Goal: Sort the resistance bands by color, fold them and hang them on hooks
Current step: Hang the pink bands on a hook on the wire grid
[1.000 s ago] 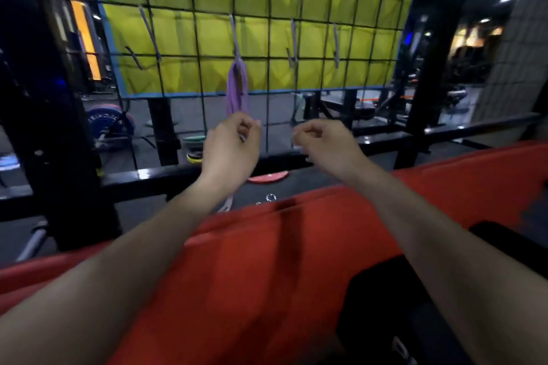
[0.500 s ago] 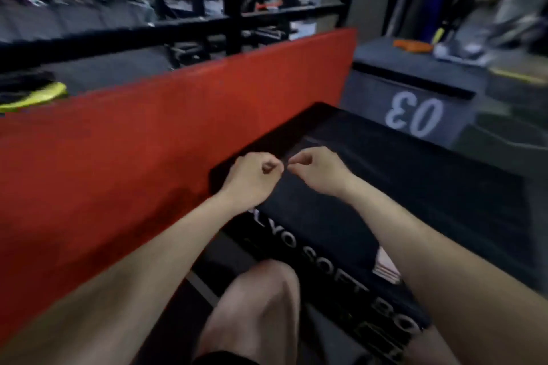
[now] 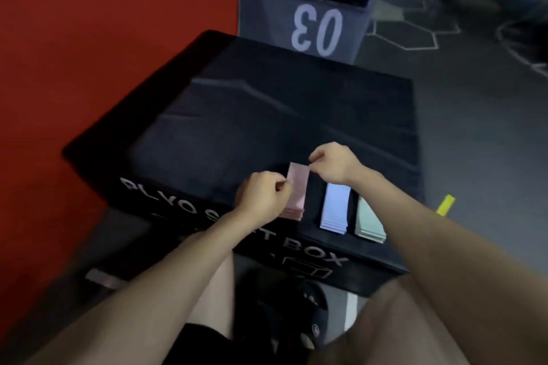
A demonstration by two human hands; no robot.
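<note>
Three stacks of flat resistance bands lie side by side near the front edge of a black plyo soft box [image 3: 237,115]: a pink stack [image 3: 297,195], a lilac-blue stack [image 3: 336,207] and a pale green stack [image 3: 369,224]. My left hand [image 3: 264,197] pinches the left edge of the top pink band. My right hand [image 3: 335,163] pinches its far right corner. The far end of that band looks slightly raised off the stack. The hooks are out of view.
A tall red pad [image 3: 89,68] stands at the left of the box. A grey box marked 03 [image 3: 308,9] sits behind it. A yellow strip [image 3: 444,204] lies on the dark floor at the right. My knees and a black shoe [image 3: 284,320] are below.
The view swung from the yellow net wall with a hanging purple band down to the box. Both hands came down from the wall and now pinch the top pink band.
</note>
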